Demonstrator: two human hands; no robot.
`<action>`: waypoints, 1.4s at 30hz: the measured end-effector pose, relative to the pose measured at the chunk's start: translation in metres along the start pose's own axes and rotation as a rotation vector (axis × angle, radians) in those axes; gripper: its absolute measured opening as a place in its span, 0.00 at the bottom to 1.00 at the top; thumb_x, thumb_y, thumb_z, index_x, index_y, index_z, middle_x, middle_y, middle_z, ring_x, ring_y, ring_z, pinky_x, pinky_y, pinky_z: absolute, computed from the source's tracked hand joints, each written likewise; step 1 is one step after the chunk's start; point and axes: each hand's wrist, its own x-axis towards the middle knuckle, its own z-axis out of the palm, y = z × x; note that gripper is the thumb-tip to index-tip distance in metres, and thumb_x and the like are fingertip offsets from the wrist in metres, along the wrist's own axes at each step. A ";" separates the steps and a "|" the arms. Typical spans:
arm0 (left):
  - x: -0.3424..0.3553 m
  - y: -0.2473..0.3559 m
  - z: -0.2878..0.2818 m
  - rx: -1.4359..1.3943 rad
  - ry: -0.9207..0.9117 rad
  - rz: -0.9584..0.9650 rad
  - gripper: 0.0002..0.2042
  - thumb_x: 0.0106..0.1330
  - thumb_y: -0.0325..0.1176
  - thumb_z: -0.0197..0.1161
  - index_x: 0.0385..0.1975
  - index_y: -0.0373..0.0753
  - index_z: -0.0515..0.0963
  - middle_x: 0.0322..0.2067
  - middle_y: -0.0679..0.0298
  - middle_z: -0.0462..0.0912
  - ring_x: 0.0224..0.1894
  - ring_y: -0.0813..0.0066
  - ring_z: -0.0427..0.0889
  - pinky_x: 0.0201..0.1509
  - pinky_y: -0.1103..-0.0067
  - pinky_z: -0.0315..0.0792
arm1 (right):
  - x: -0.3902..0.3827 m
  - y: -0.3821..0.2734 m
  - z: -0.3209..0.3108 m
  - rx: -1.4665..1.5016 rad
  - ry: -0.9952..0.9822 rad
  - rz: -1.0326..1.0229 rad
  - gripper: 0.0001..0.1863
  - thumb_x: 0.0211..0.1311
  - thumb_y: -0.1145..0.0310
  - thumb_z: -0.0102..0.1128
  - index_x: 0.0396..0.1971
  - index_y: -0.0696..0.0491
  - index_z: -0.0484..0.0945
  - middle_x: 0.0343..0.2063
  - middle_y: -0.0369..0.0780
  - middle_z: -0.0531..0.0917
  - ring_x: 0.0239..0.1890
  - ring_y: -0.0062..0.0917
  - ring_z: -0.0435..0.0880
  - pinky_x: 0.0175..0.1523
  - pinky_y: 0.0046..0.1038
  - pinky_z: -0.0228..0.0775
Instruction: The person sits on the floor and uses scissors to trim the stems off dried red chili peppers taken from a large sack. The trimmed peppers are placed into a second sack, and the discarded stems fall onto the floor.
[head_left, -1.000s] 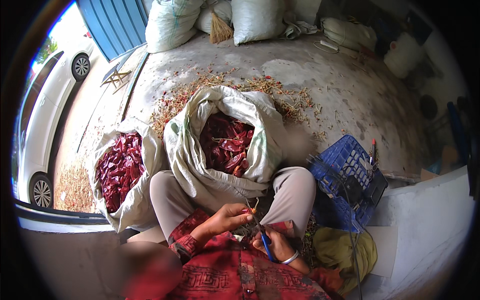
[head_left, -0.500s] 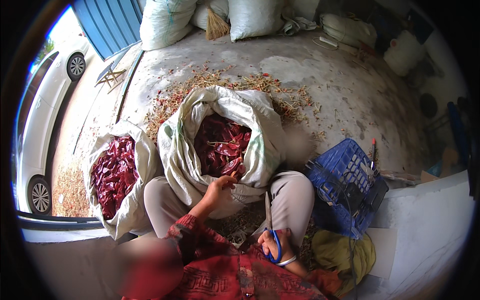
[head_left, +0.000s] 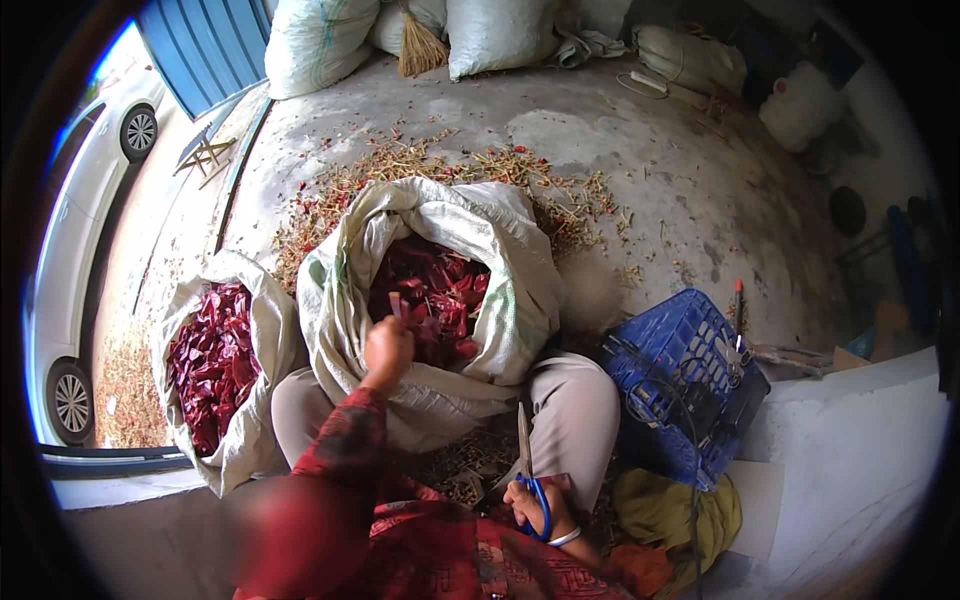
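My left hand (head_left: 388,350) reaches over the near rim of a large white woven sack (head_left: 335,330). Dried red chillies (head_left: 465,290) fill the sack's mouth. One finger seems to point in toward them, but blur hides whether the hand holds anything. By my right knee, my right hand (head_left: 525,502) is closed around the blue handles of a pair of scissors (head_left: 525,440), whose blades point up and away from me. A smaller woven sack (head_left: 275,315) of dried red chillies (head_left: 212,360) stands to the left.
Stems and chilli bits (head_left: 590,195) litter the concrete floor behind the large sack. A blue plastic crate (head_left: 640,335) lies to the right, a cable running down from it. Full white sacks (head_left: 500,35) and a straw broom (head_left: 420,45) stand at the back. A white car (head_left: 75,240) is at far left.
My left hand has moved left and forward, from the sack's near rim to over its opening. My right hand still holds the scissors, nearly in place. The whole view has shifted slightly.
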 end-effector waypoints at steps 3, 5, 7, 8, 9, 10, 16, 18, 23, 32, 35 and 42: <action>0.021 -0.030 -0.039 -0.280 0.005 -0.128 0.10 0.55 0.36 0.66 0.30 0.37 0.79 0.26 0.55 0.83 0.30 0.59 0.83 0.34 0.67 0.75 | 0.005 0.004 0.001 -0.022 -0.020 -0.024 0.23 0.65 0.50 0.58 0.24 0.56 0.78 0.13 0.30 0.72 0.14 0.12 0.69 0.20 0.18 0.61; 0.018 -0.029 -0.059 -0.557 -0.143 -0.175 0.10 0.57 0.36 0.66 0.31 0.36 0.77 0.23 0.61 0.81 0.23 0.70 0.81 0.25 0.75 0.72 | 0.008 0.004 0.005 0.007 -0.047 -0.046 0.23 0.65 0.50 0.58 0.24 0.57 0.77 0.12 0.31 0.72 0.13 0.13 0.68 0.20 0.18 0.60; -0.004 -0.013 -0.081 -0.809 -0.279 -0.212 0.09 0.62 0.38 0.65 0.33 0.40 0.75 0.24 0.68 0.80 0.19 0.83 0.76 0.18 0.85 0.62 | 0.011 0.001 0.010 -0.027 -0.049 -0.087 0.23 0.65 0.50 0.58 0.24 0.57 0.77 0.12 0.31 0.71 0.13 0.13 0.68 0.20 0.18 0.59; -0.013 -0.012 -0.080 -0.979 -0.318 -0.255 0.09 0.62 0.37 0.64 0.33 0.41 0.74 0.25 0.68 0.80 0.20 0.82 0.77 0.17 0.85 0.61 | 0.012 0.000 0.011 -0.050 -0.047 -0.104 0.23 0.65 0.50 0.58 0.24 0.57 0.77 0.12 0.31 0.71 0.13 0.12 0.67 0.20 0.18 0.59; -0.022 -0.012 -0.081 -1.133 -0.365 -0.324 0.08 0.63 0.36 0.63 0.34 0.41 0.74 0.24 0.68 0.79 0.20 0.82 0.77 0.17 0.85 0.62 | 0.014 -0.001 0.013 -0.064 -0.038 -0.137 0.23 0.65 0.50 0.58 0.24 0.57 0.77 0.12 0.31 0.71 0.14 0.12 0.68 0.20 0.19 0.59; -0.034 -0.005 -0.088 -1.282 -0.416 -0.392 0.07 0.64 0.35 0.62 0.34 0.41 0.73 0.24 0.68 0.79 0.20 0.81 0.78 0.17 0.85 0.63 | 0.016 0.000 0.014 -0.073 -0.028 -0.170 0.23 0.65 0.50 0.59 0.24 0.57 0.77 0.12 0.30 0.71 0.14 0.12 0.68 0.21 0.19 0.58; -0.100 0.012 -0.098 -1.717 -0.624 -0.460 0.05 0.66 0.28 0.57 0.40 0.38 0.73 0.31 0.64 0.81 0.22 0.79 0.78 0.20 0.84 0.71 | 0.026 -0.027 0.023 -0.334 0.137 -0.403 0.21 0.58 0.51 0.66 0.29 0.57 0.79 0.16 0.33 0.77 0.21 0.15 0.75 0.29 0.21 0.69; -0.122 0.020 -0.105 -1.673 -0.686 -0.472 0.09 0.66 0.28 0.57 0.45 0.38 0.73 0.34 0.63 0.81 0.26 0.81 0.77 0.23 0.84 0.72 | 0.030 -0.048 0.028 -0.332 0.170 -0.422 0.19 0.57 0.54 0.68 0.32 0.57 0.80 0.20 0.36 0.81 0.26 0.18 0.80 0.34 0.22 0.72; -0.166 0.037 -0.123 -1.659 -0.810 -0.429 0.09 0.66 0.26 0.57 0.45 0.38 0.72 0.33 0.60 0.80 0.21 0.75 0.78 0.22 0.82 0.72 | 0.036 -0.086 0.050 -0.168 0.137 -0.570 0.14 0.57 0.65 0.69 0.36 0.60 0.78 0.30 0.38 0.83 0.30 0.16 0.81 0.37 0.20 0.74; -0.178 0.042 -0.142 -1.746 -0.908 -0.473 0.12 0.66 0.32 0.59 0.47 0.39 0.72 0.33 0.64 0.79 0.19 0.79 0.73 0.20 0.85 0.65 | 0.029 -0.093 0.051 -0.008 0.032 -0.523 0.06 0.58 0.70 0.64 0.29 0.56 0.77 0.18 0.31 0.76 0.17 0.11 0.72 0.24 0.15 0.65; -0.177 0.038 -0.140 -1.759 -0.919 -0.436 0.13 0.66 0.35 0.60 0.48 0.39 0.72 0.29 0.68 0.77 0.19 0.81 0.71 0.20 0.85 0.65 | 0.029 -0.092 0.052 0.057 0.050 -0.552 0.06 0.58 0.70 0.63 0.29 0.57 0.77 0.18 0.32 0.77 0.18 0.12 0.74 0.25 0.16 0.66; -0.162 0.002 -0.152 -1.904 -0.664 -0.537 0.08 0.66 0.38 0.60 0.35 0.41 0.74 0.24 0.68 0.76 0.17 0.81 0.68 0.19 0.85 0.64 | 0.031 -0.094 0.050 0.066 0.138 -0.589 0.09 0.57 0.68 0.62 0.29 0.59 0.76 0.14 0.34 0.75 0.17 0.17 0.73 0.26 0.18 0.65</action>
